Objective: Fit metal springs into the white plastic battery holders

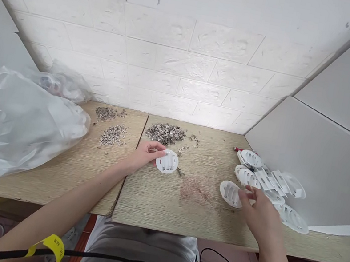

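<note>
My left hand [144, 153] holds a round white plastic battery holder [167, 161] by its left edge, just above the wooden table [155, 204]. Behind it lies a pile of small metal contacts [165, 133]. My right hand [258, 209] reaches to the right side, its fingertips on a white oval battery holder [231, 193] at the near end of a row of the same white parts [270, 182]. The fingers of that hand are bent over the part's edge.
Two smaller heaps of metal bits [111, 134] lie on the left board. A large clear plastic bag [9, 129] fills the left side. White partition panels [311, 164] close off the right, a white brick wall the back. Cables hang below the table's front edge.
</note>
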Available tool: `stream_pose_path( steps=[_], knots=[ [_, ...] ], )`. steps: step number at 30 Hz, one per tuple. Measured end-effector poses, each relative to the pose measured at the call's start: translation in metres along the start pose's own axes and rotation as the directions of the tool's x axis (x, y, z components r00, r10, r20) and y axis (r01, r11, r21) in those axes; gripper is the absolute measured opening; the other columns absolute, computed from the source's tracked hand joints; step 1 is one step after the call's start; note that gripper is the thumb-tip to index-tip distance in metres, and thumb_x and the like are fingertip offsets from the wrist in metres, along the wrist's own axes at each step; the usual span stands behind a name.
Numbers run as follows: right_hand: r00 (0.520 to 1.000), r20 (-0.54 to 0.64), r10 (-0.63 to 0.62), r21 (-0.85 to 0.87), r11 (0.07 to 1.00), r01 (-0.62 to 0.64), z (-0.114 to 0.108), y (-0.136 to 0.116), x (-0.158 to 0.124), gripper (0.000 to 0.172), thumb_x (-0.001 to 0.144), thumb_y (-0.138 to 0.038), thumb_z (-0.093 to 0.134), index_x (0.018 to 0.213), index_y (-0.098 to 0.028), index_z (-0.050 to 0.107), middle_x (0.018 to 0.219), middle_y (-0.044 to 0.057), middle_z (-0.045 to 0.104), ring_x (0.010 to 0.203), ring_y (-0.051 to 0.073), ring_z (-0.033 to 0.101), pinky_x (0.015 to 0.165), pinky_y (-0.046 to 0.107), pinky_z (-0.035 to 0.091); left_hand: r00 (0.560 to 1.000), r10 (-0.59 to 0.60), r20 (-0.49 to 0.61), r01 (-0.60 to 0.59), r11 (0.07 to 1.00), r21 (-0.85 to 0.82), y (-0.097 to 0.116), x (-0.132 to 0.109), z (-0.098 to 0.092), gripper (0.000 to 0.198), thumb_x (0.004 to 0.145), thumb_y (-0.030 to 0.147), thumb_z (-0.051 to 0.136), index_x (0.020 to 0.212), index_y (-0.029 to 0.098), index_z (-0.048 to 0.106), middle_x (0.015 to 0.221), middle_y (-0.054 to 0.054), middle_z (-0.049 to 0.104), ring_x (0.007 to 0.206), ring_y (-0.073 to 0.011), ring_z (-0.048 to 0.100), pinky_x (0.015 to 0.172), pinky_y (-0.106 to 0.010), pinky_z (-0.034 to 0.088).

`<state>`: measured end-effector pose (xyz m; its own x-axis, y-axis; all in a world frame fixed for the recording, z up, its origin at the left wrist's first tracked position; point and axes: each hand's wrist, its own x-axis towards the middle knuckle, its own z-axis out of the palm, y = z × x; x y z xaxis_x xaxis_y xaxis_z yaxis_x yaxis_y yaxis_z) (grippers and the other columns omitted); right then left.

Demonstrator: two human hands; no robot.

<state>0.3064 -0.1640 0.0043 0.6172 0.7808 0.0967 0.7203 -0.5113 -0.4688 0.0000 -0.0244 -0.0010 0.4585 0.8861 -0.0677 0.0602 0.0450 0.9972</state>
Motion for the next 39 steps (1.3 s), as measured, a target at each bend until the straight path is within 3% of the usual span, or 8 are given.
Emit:
stream_pose_path(
  steps=[5, 12, 15, 18, 23, 28, 32, 39],
  knots=[
    [0.995, 0.078, -0.056, 0.123, 0.991, 0.046, 0.012, -0.01, -0.004, 0.035, 0.072, -0.039, 0.053, 0.096, -0.017, 0.065, 0.082, 0.01, 0.07, 0.07, 0.025, 0.062, 0.064, 0.035, 0.045, 0.99, -0.01, 0.14, -0.005, 0.995, 0.101, 0.0, -0.005, 0.001, 0.04, 0.072, 0.047, 0.072, 0.094, 0.015, 0.064, 0.083, -0.007, 0.068, 0.056, -0.0102, 0.058, 0.053, -0.024, 0.049],
    [0.96, 0.177, -0.218, 0.568, 0.819, 0.081, 0.027, -0.082, -0.036, 0.036, 0.077, -0.047, 0.056, 0.095, -0.017, 0.064, 0.072, 0.005, 0.066, 0.062, 0.018, 0.059, 0.054, 0.028, 0.044, 0.977, 0.024, 0.211, -0.05, 0.992, 0.117, -0.01, -0.003, 0.007, 0.044, 0.073, 0.048, 0.07, 0.104, 0.017, 0.062, 0.087, -0.006, 0.068, 0.055, -0.0111, 0.06, 0.049, -0.024, 0.049],
    [0.912, 0.224, -0.343, 0.55, 0.817, 0.172, 0.042, -0.111, -0.049, 0.028, 0.08, -0.042, 0.055, 0.092, -0.019, 0.065, 0.069, 0.003, 0.065, 0.061, 0.018, 0.058, 0.055, 0.028, 0.042, 0.98, 0.019, 0.2, -0.048, 0.989, 0.142, -0.006, -0.004, 0.008, 0.042, 0.079, 0.053, 0.061, 0.095, 0.015, 0.066, 0.075, -0.005, 0.067, 0.054, -0.0126, 0.06, 0.052, -0.026, 0.049],
    [0.913, 0.202, -0.355, 0.475, 0.85, 0.226, 0.053, -0.127, -0.055, 0.024, 0.082, -0.038, 0.055, 0.092, -0.019, 0.065, 0.068, 0.002, 0.066, 0.062, 0.018, 0.059, 0.058, 0.028, 0.04, 0.985, 0.02, 0.169, -0.042, 0.991, 0.128, -0.002, -0.006, 0.009, 0.051, 0.085, 0.059, 0.046, 0.087, 0.014, 0.069, 0.079, -0.007, 0.069, 0.067, -0.0153, 0.063, 0.06, -0.026, 0.05],
    [0.892, 0.187, -0.412, 0.512, 0.815, 0.269, 0.055, -0.123, -0.057, 0.031, 0.088, -0.044, 0.049, 0.096, -0.02, 0.066, 0.076, 0.003, 0.069, 0.065, 0.018, 0.059, 0.061, 0.028, 0.041, 0.98, 0.011, 0.198, -0.048, 0.981, 0.186, -0.003, -0.005, 0.007, 0.036, 0.073, 0.048, 0.07, 0.086, 0.014, 0.068, 0.081, -0.007, 0.07, 0.072, -0.0176, 0.063, 0.061, -0.026, 0.046],
    [0.923, 0.081, -0.376, 0.396, 0.862, 0.317, 0.056, -0.11, -0.057, 0.033, 0.086, -0.038, 0.051, 0.11, -0.017, 0.062, 0.105, 0.011, 0.067, 0.082, 0.022, 0.06, 0.073, 0.032, 0.044, 0.979, 0.018, 0.203, -0.05, 0.987, 0.154, -0.006, -0.003, 0.005, 0.032, 0.073, 0.044, 0.071, 0.084, 0.014, 0.067, 0.088, -0.009, 0.07, 0.078, -0.0182, 0.063, 0.065, -0.027, 0.047],
    [0.907, 0.194, -0.373, 0.412, 0.87, 0.27, 0.059, -0.109, -0.059, 0.035, 0.083, -0.034, 0.052, 0.112, -0.017, 0.058, 0.087, 0.006, 0.068, 0.074, 0.02, 0.06, 0.068, 0.032, 0.044, 0.977, 0.011, 0.211, -0.033, 0.994, 0.103, -0.003, -0.005, 0.005, 0.034, 0.073, 0.045, 0.071, 0.085, 0.014, 0.064, 0.092, -0.009, 0.069, 0.08, -0.0178, 0.064, 0.066, -0.027, 0.048],
    [0.953, 0.128, -0.274, 0.373, 0.904, 0.21, 0.045, -0.085, -0.049, 0.025, 0.076, -0.031, 0.051, 0.096, -0.018, 0.058, 0.081, 0.004, 0.067, 0.062, 0.017, 0.057, 0.062, 0.03, 0.041, 0.985, -0.024, 0.171, 0.018, 0.999, 0.033, -0.001, -0.005, 0.006, 0.037, 0.073, 0.046, 0.072, 0.086, 0.014, 0.06, 0.087, -0.007, 0.07, 0.075, -0.0168, 0.064, 0.064, -0.028, 0.05]
  ],
)
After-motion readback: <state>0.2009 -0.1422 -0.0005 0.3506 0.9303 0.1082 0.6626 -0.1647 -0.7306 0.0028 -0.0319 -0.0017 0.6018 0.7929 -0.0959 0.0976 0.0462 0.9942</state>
